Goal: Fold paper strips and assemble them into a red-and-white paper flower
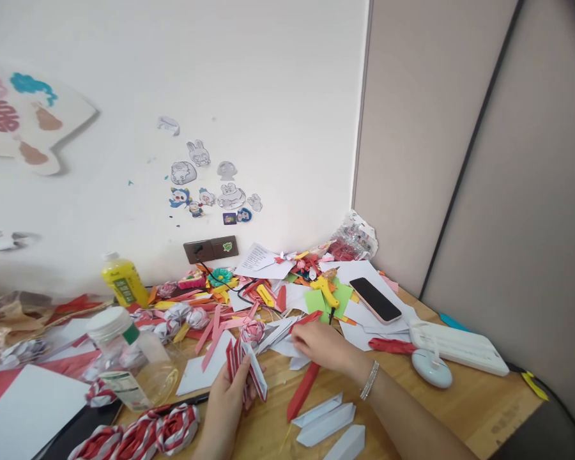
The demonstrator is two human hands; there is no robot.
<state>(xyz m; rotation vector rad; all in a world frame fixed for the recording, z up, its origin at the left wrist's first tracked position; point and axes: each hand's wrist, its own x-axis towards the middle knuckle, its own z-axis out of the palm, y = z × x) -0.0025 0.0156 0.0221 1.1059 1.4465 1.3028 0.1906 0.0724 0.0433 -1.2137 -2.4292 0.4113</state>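
Note:
My left hand (227,399) is wrapped round a bundle of folded red and white paper strips (242,370), which stand upright and fanned out at the top. To its right, my right hand (314,343) is closed, with its fingertips at the folded papers. What it pinches, if anything, is too small to tell. A long red folded strip (303,391) lies below that hand. Several white folded strips (326,423) rest on the wooden table (412,412) nearer to me. A pink and white paper ball (252,332) sits just behind the bundle.
At the left stand a clear jar (129,358) with a white lid and a yellow bottle (123,280). Red and white twisted paper (141,437) lies in front. Behind are paper scraps and a yellow glue gun (326,291). A phone (374,299) and a mouse (432,368) lie right.

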